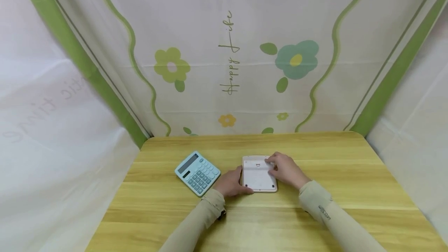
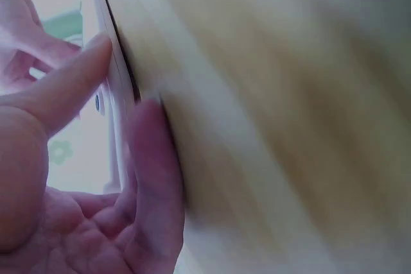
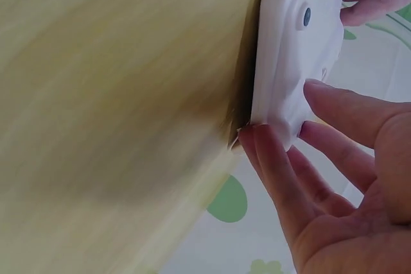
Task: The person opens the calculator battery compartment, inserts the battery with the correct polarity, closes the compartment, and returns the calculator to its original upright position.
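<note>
A white calculator (image 1: pixel 259 180) lies face down on the table, its back panel and small dark feet showing. My left hand (image 1: pixel 231 183) holds its lower left corner, with the thumb along the near edge and the fingers at the left side. From the right, my right hand (image 1: pixel 285 169) has its thumb and index finger on the back, near the battery cover (image 1: pixel 258 165). In the right wrist view, other fingertips of the right hand (image 3: pixel 340 184) touch the side edge of the calculator (image 3: pixel 298 49). The keys are hidden underneath.
A light blue calculator (image 1: pixel 198 173) lies face up and turned at an angle, just left of my left hand. The wooden table (image 1: pixel 140 213) ends at the back against a white curtain (image 1: pixel 199 22) with printed flowers. More curtain hangs on both sides.
</note>
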Action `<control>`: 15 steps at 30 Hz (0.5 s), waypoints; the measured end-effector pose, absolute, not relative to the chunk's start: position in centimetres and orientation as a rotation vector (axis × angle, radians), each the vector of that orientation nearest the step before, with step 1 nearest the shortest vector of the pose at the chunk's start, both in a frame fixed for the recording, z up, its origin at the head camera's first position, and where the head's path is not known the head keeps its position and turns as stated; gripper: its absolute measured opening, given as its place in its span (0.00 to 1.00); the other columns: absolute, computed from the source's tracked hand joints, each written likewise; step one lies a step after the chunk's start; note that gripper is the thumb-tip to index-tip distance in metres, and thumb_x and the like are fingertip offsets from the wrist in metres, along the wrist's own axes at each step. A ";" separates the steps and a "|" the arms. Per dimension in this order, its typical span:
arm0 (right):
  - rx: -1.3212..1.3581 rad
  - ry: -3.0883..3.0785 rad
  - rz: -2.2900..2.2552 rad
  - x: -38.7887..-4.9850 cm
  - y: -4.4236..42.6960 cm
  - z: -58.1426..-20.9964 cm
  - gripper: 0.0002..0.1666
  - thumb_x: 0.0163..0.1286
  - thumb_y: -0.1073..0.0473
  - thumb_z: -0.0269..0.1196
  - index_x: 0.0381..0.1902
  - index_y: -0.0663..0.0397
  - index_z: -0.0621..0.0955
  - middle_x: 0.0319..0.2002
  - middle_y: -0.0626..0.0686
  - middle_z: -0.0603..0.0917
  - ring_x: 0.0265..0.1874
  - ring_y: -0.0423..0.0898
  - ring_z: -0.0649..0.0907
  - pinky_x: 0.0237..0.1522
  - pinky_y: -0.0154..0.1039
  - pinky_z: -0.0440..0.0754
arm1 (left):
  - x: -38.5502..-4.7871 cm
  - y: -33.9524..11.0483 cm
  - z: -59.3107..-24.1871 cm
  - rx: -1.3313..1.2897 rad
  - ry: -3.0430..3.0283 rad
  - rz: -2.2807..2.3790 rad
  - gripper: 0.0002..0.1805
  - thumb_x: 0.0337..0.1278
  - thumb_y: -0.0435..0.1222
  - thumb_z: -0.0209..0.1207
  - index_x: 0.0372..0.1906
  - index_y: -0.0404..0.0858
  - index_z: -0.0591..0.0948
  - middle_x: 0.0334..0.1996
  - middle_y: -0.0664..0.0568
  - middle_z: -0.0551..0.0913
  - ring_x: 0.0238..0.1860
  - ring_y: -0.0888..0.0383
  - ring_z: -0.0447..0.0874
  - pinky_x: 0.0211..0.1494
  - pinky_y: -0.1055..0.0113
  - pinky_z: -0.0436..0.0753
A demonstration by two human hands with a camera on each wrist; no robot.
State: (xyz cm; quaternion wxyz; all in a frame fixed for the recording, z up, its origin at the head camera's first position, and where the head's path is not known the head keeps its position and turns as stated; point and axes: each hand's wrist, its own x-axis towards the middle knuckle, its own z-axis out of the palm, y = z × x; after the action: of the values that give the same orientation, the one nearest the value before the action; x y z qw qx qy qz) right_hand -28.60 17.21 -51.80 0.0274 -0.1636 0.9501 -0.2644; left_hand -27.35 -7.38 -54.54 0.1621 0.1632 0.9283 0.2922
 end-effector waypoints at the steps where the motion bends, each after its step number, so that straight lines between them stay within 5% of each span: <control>1: -0.507 2.936 -0.815 -28.6 17.2 -51.8 0.23 0.65 0.65 0.72 0.58 0.64 0.85 0.52 0.60 0.84 0.35 0.45 0.80 0.38 0.39 0.83 | -27.3 -7.3 -54.6 0.483 2.656 0.843 0.53 0.49 0.55 0.77 0.77 0.39 0.66 0.57 0.47 0.84 0.38 0.59 0.81 0.46 0.64 0.82; 4: -0.511 2.948 -0.809 -28.5 17.1 -51.9 0.21 0.67 0.63 0.72 0.57 0.63 0.86 0.51 0.61 0.85 0.35 0.45 0.80 0.39 0.40 0.83 | -27.2 -7.3 -54.5 0.513 2.680 0.867 0.48 0.47 0.53 0.79 0.72 0.40 0.72 0.58 0.49 0.83 0.46 0.59 0.78 0.53 0.61 0.81; 10: -0.542 2.971 -0.792 -28.5 17.0 -51.9 0.19 0.68 0.61 0.71 0.55 0.64 0.86 0.46 0.58 0.86 0.35 0.45 0.80 0.39 0.42 0.82 | -27.4 -7.5 -54.5 0.568 2.634 1.014 0.38 0.44 0.47 0.82 0.62 0.43 0.78 0.44 0.58 0.82 0.40 0.64 0.77 0.46 0.68 0.79; 15: -0.524 2.952 -0.837 -28.5 17.2 -52.0 0.19 0.69 0.61 0.70 0.55 0.64 0.86 0.45 0.57 0.86 0.38 0.47 0.84 0.42 0.43 0.87 | -27.2 -7.6 -53.7 0.608 2.631 1.030 0.40 0.47 0.46 0.80 0.66 0.44 0.76 0.49 0.56 0.81 0.44 0.64 0.77 0.49 0.68 0.80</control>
State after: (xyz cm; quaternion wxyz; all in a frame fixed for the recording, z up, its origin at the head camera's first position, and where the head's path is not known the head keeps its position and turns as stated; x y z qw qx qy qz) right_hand -28.49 17.20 -52.02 0.0144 -0.1683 0.9483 -0.2687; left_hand -27.20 -7.64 -53.70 0.1253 0.2086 0.9032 0.3537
